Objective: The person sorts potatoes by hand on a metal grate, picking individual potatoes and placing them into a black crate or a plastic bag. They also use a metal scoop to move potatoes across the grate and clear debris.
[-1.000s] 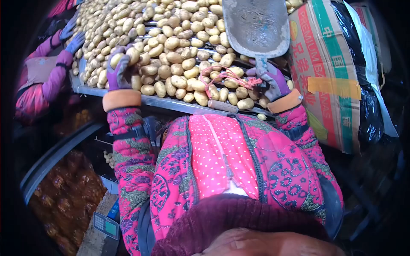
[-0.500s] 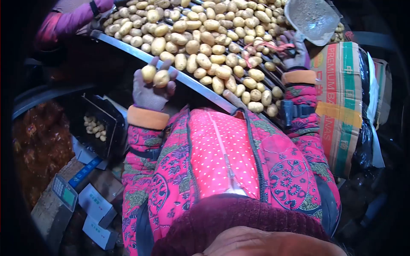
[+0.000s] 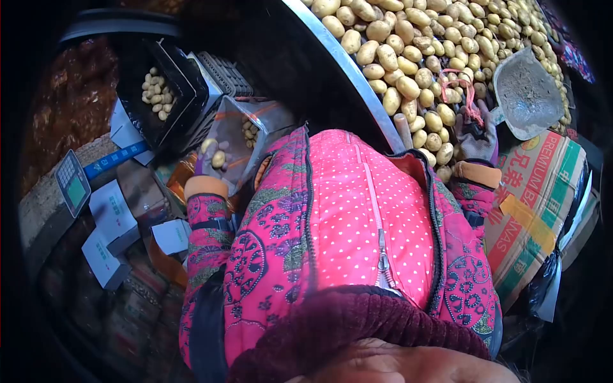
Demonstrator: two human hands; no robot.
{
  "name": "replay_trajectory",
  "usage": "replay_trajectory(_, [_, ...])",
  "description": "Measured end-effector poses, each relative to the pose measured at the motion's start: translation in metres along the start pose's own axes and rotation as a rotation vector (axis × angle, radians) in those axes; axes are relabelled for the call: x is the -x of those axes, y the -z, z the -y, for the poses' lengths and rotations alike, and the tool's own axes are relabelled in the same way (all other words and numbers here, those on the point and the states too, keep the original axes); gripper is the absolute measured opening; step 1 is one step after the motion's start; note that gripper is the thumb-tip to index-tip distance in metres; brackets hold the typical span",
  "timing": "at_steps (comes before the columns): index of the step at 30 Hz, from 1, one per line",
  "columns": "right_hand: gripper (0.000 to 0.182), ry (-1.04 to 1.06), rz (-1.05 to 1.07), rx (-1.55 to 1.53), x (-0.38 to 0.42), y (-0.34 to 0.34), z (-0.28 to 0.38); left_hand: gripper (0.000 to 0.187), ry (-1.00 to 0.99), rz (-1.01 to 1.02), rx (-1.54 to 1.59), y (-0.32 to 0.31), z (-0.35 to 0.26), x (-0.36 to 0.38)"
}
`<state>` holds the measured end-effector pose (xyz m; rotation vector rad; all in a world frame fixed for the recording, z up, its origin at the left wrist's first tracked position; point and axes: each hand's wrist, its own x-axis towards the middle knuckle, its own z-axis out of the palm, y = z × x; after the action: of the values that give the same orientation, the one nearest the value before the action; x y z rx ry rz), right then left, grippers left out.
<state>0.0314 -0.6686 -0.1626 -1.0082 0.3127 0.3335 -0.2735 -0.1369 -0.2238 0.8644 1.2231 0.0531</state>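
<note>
My left hand, in a thin purplish glove, is closed around a couple of potatoes at the mouth of a clear plastic-lined container with more potatoes inside. Part of its fingers is hidden behind the potatoes. On the right, my gloved right hand rests at the edge of the potato pile. A looped red cord runs into its fingers. Close by that hand lies a grey metal scoop with dirt in its bowl.
A metal rim borders the pile, with a stubby wooden-looking handle beside it. At right stands a banana carton. Leftward are a black-lined box holding potatoes, a scale display and white boxes.
My left hand has moved from the metal rim down-left to the plastic-lined container, still with potatoes. The view has turned leftward; my right hand stays by the pile and cord.
</note>
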Motion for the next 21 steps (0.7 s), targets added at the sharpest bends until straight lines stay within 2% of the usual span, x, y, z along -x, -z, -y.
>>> replay_trajectory(1, [0.038, -0.012, -0.009, 0.001, -0.001, -0.002, -0.005, 0.058, 0.016, -0.047, -0.098, 0.024, 0.018, 0.003])
replay_trajectory(3, [0.035, -0.068, 0.021, -0.098, -0.014, 0.007, -0.007, 0.057, -0.058, -0.06, -0.517, 0.058, 0.057, -0.013])
replay_trajectory(4, [0.035, -0.125, 0.272, -0.305, -0.015, 0.014, -0.009, 0.057, -0.167, -0.089, -0.926, 0.085, 0.074, -0.035])
replay_trajectory(5, [0.038, -0.096, 0.085, -0.17, -0.004, 0.005, -0.006, 0.056, -0.282, -0.106, -1.31, 0.091, 0.077, -0.059])
replay_trajectory(6, [0.046, -0.069, 0.005, -0.053, 0.001, -0.004, -0.008, 0.056, -0.415, -0.132, -1.569, 0.087, 0.074, -0.084])
replay_trajectory(7, [0.052, -0.059, 0.021, -0.019, 0.007, -0.014, -0.007, 0.056, -0.56, -0.142, -1.67, 0.081, 0.071, -0.119])
replay_trajectory(9, [0.052, -0.029, 0.036, 0.065, 0.017, -0.02, -0.005, 0.061, -0.672, 0.09, -1.154, 0.071, 0.055, -0.192])
replay_trajectory(11, [0.05, -0.027, 0.016, 0.058, 0.022, -0.026, -0.003, 0.055, -0.824, 0.323, -0.924, -0.061, -0.016, -0.121])
replay_trajectory(12, [0.05, -0.019, -0.001, 0.042, 0.021, -0.021, -0.003, 0.049, -0.848, 0.486, -0.704, -0.143, -0.033, -0.075])
replay_trajectory(14, [0.049, 0.008, -0.072, 0.105, 0.026, -0.027, -0.003, 0.035, -1.112, 0.652, -0.809, -0.25, -0.052, -0.016])
replay_trajectory(15, [0.049, 0.019, -0.083, 0.089, 0.031, -0.032, -0.004, 0.035, -1.225, 0.759, -0.931, -0.292, -0.05, 0.008])
replay_trajectory(17, [0.049, 0.006, -0.102, 0.137, 0.04, -0.038, -0.001, 0.031, -1.32, 1.117, -1.04, -0.358, -0.032, 0.037])
replay_trajectory(19, [0.049, 0.068, -0.067, 0.126, 0.052, -0.041, 0.002, 0.034, -1.637, 1.234, -1.249, -0.406, -0.012, 0.044])
replay_trajectory(21, [0.049, 0.085, -0.106, 0.069, 0.061, -0.029, -0.006, 0.042, -1.718, 1.143, -1.429, -0.425, 0.005, 0.043])
